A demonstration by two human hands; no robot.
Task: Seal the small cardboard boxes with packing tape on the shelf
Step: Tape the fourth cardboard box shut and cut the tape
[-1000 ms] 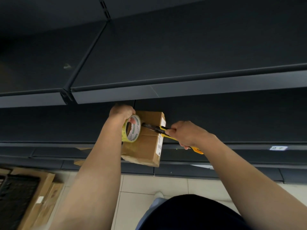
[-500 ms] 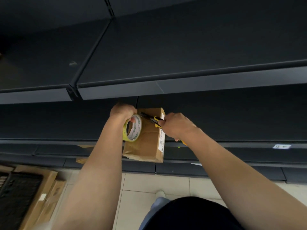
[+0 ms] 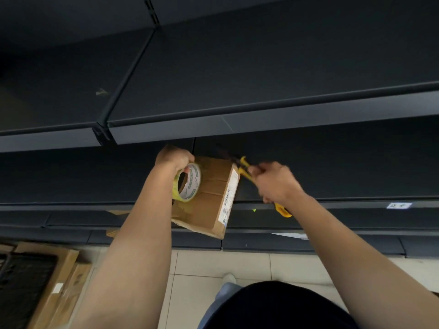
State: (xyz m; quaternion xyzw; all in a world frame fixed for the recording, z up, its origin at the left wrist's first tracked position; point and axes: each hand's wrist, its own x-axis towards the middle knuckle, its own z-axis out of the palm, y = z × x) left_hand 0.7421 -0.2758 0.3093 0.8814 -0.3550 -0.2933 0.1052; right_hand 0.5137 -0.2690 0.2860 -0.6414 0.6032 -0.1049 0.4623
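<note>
A small brown cardboard box (image 3: 210, 203) with a white label on its right side lies on the dark shelf (image 3: 71, 176), its near end sticking out over the shelf edge. My left hand (image 3: 174, 159) grips a roll of packing tape (image 3: 187, 181) held upright against the box's left side. My right hand (image 3: 275, 181) holds yellow-handled scissors (image 3: 244, 166) just right of the box's far corner. The dark blades point away past the box, and they are blurred.
An upper dark shelf (image 3: 237, 124) overhangs the box and hands. Flat cardboard and a black mat (image 3: 35, 281) lie on the tiled floor at lower left. A loose cardboard scrap (image 3: 114, 231) shows under the left arm. My shoe (image 3: 229, 279) stands on the tiles below.
My right hand drew the scissors off the top of the box to its right far corner. The left hand kept the tape roll against the box.
</note>
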